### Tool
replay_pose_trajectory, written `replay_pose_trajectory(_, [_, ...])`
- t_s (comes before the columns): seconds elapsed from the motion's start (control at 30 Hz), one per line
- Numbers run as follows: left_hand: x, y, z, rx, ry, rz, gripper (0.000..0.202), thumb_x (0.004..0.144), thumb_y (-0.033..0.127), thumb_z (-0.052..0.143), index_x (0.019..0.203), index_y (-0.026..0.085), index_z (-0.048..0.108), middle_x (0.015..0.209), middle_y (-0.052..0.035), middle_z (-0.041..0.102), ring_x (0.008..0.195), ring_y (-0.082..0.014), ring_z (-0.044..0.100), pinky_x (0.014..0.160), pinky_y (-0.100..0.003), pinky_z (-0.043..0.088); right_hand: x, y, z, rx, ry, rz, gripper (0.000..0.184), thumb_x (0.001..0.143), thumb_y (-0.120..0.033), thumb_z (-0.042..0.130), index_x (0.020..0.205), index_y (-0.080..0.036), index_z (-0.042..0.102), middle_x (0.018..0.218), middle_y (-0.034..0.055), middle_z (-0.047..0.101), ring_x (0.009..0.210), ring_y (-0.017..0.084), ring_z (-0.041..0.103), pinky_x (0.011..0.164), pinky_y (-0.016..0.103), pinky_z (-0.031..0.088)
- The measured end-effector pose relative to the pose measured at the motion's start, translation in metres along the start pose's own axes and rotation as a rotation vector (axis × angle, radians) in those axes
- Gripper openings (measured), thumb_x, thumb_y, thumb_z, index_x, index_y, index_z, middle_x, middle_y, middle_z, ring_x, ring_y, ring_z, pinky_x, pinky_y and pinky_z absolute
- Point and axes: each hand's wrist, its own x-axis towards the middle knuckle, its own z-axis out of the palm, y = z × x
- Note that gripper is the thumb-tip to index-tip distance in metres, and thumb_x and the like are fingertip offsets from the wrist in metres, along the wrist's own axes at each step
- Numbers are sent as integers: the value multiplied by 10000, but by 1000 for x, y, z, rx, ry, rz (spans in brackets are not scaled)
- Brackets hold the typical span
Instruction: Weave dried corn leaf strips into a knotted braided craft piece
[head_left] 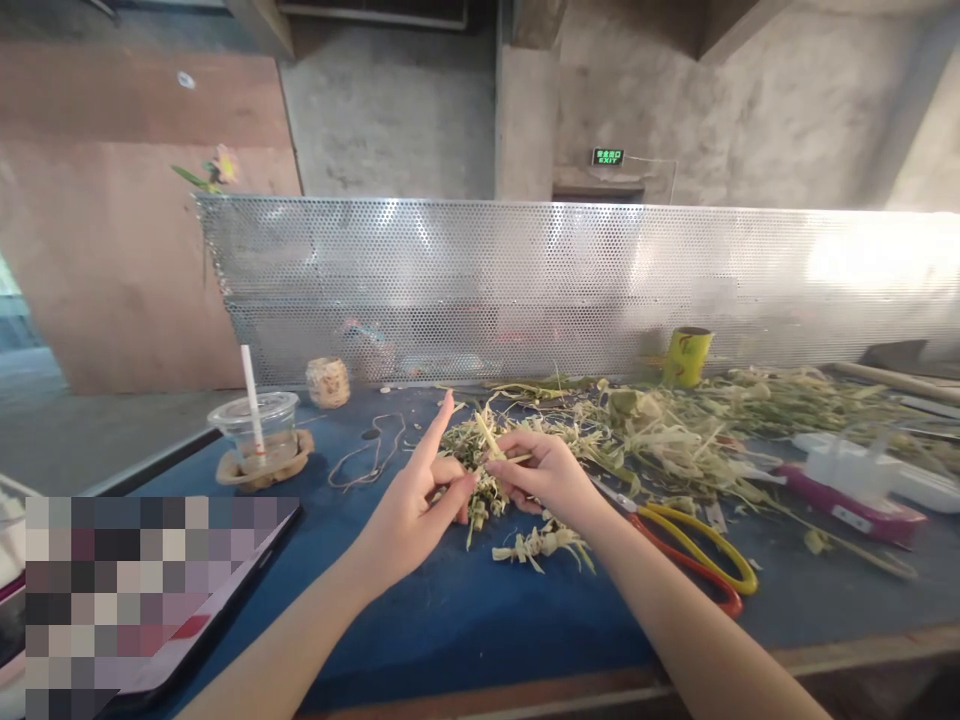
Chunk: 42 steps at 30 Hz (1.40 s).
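We judge the pale plant strip (pixel 489 437), left of the scissors (pixel 694 545), to be light, pliable and easily torn, best pinched near its lower end, where our right hand's (pixel 546 475) fingertips close on it, while our left hand (pixel 420 500) curls, index raised, its hold unclear

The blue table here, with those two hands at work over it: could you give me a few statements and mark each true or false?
1. The right hand holds a pale plant strip. True.
2. Every left finger is curled. False: the left hand has its index finger stretched out.
3. The scissors have one yellow and one orange-red handle. True.
4. Nothing stands left of both hands. False: a clear cup with a white straw does.
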Motion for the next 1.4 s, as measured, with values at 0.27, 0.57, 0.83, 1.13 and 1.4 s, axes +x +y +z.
replay_pose_trajectory(0.27, [-1,-15,-2,152,-66,34,900,780,146,455,1332,228,-250,1057,-97,545,843,-197,522,795,-398,404,-1,9,6,-363,-91,-34,85,680,-244,610,677,-171,566,500,-61,441,397,45,380,380,180,311])
replay_pose_trajectory(0.57, [-4,-10,14,52,-7,-97,737,871,285,354,1361,171,-185,857,-84,568,591,-151,508,679,-357,419,1,21,12,-284,-139,12,117,661,-122,547,698,-190,460,531,-72,454,403,50,395,377,173,326])
replay_pose_trajectory(0.83, [6,-18,6,-113,91,-35,802,863,283,419,1333,294,-231,868,-40,526,660,-143,490,600,-300,405,2,11,5,-18,-179,-119,118,807,-248,476,847,-205,374,577,-58,539,465,66,458,457,191,355])
replay_pose_trajectory(1.13, [7,-19,8,-357,41,-177,924,803,313,539,1336,304,-216,860,-23,534,494,-68,416,456,-235,365,1,9,0,-405,-102,-164,192,807,-303,469,666,-174,484,512,-57,439,454,70,380,459,205,303])
replay_pose_trajectory(1.4, [6,-12,9,-384,57,-178,915,773,267,578,1372,231,-113,793,2,536,513,-63,432,465,-219,373,4,10,8,-84,66,-210,359,770,-269,465,446,-184,338,417,-60,335,408,63,304,451,225,267])
